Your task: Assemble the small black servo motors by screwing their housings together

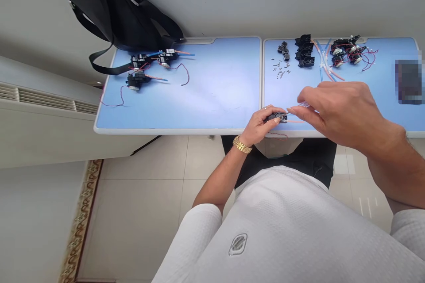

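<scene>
Small black unit sits at the front edge of the bench, right-hand section, just right of the seam. Left hand: grip closed on the unit, thumb on its near side, fingers over the far side. Right hand: grip pinched on a slim tool, maybe a screwdriver, coming in at a slant from the right; tip is at the unit, exact contact too small to tell. To do this well, the left grip should press the unit firmly onto the bench, thumb clear of the tip; the tool wants to line up straight with whatever it meets, light force, no skidding. Orange tube runs out to the right under the tool, so best not to snag it; red wire dangles near the bench edge and could catch on clothing. Farther back: loose screws, small enough to scatter if bumped, round black parts, black housings, then wired assemblies. More tubed assemblies on the left section, beside a black bag.
</scene>
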Tool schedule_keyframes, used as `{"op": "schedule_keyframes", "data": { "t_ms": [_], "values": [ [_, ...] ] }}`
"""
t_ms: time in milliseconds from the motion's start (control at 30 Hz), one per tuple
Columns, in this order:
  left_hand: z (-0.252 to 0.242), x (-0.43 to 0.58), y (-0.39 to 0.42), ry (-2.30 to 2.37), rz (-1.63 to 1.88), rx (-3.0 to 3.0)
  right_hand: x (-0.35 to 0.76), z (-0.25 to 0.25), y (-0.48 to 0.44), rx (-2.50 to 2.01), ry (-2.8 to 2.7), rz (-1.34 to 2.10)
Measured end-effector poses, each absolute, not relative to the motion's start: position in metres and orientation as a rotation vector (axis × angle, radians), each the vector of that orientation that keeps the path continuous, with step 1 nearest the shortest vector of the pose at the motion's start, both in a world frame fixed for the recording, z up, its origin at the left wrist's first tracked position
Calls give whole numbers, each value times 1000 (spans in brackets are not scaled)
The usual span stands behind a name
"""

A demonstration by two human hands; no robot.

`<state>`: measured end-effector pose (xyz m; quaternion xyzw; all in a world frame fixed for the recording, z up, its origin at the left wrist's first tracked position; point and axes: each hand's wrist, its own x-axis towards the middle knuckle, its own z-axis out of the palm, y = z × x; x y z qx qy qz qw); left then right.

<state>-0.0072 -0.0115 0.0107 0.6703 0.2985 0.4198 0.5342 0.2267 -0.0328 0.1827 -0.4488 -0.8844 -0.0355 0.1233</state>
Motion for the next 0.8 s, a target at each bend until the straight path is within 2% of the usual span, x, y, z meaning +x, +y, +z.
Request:
{"op": "schedule_keyframes", "data": {
  "t_ms": [200,533,800],
  "values": [
    [9,-6,-13,744,972,1537,224,185,-32,-1131,-2650,59],
    [11,-6,-13,744,972,1572,230,174,-32,-1314,-2535,-77],
    [10,-6,-12,751,965,1549,223,183,-41,-1197,-2651,115]
  ]
}}
